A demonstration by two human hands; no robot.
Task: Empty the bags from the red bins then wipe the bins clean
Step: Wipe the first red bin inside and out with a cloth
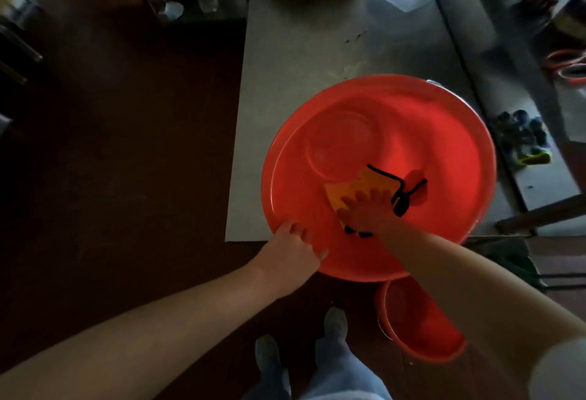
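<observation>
Table: right grip presses cloth inside red bin; left grip holds rim.

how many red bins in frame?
2. A large red bin on the table, cloth inside; smaller red bin on the floor by the feet. Others may be hidden.

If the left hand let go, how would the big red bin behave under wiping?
The red bin is probably light plastic, so it could slide on the smooth table. Its near rim overhangs the table edge, so the right hand pressing the cloth might tip it.
</observation>
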